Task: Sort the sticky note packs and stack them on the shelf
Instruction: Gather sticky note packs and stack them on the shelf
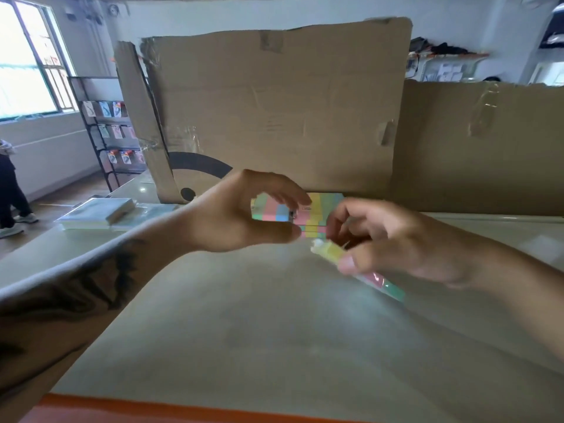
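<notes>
Right hand (406, 242) pinched on a striped pack (360, 270), tilted, just off the shelf (244, 315). Left hand (244, 215) cupped open around the stack (305, 209) by the cardboard (274, 102), gripping nothing (contact unclear). Best: level the pack, square edges over the stack, lower flat, release late.

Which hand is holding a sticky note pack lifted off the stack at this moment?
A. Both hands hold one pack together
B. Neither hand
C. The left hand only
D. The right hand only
D: the right hand pinches a blurred multicolour pack in its fingers, tilted above the shelf surface, while the left hand curves open in front of the stack by the cardboard.
</notes>
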`<state>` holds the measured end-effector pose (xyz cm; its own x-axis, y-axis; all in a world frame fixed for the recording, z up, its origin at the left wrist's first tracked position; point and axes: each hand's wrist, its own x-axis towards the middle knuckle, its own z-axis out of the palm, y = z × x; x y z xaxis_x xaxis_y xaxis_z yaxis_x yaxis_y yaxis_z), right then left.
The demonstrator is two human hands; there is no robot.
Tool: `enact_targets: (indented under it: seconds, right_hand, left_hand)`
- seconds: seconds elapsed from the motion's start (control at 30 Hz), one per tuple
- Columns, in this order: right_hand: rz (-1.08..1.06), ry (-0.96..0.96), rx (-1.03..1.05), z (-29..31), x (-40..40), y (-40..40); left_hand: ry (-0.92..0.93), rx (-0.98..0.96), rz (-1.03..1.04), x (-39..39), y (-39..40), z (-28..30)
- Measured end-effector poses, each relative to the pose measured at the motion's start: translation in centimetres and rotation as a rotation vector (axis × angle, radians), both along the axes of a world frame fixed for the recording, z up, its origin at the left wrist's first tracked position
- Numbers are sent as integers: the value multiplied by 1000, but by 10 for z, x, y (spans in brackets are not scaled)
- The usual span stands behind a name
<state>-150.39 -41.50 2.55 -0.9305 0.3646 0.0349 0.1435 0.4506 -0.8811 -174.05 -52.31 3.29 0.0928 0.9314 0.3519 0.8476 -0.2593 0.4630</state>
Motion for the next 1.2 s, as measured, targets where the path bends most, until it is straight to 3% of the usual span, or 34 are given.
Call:
enact_targets:
  seconds: [0.1,0.23,0.3,0.43,0.67,0.87,1.03,1.1,1.2]
  right_hand:
    - [-13,121,-301,0,0,2]
    - [-9,69,-404,-2,0,4]
    - [-53,100,-321,-2,-1,1]
    - [-81,209,187,0,-1,-5]
    - [-320,288,44,0,-7,-6]
    - [-391,414,-386,-2,-13,-13]
    - [-349,506,-575,-4,-17,-23]
    - [-318,518,-572,-5,-18,-24]
    - [-305,374,-212,-15,-18,-25]
  left_hand:
    - [-52,5,-138,23,-7,-1]
    - [-119,36,-101,27,-5,-7]
    - [-111,5,-67,25,-4,-10]
    - [-134,-53,-32,23,-6,-10]
    - [-447,64,165,33,4,-15]
    - [-229,108,280,37,-2,-21]
    - [57,208,307,41,-7,-19]
    - [126,211,315,37,-9,-14]
    - [218,177,294,25,-16,-4]
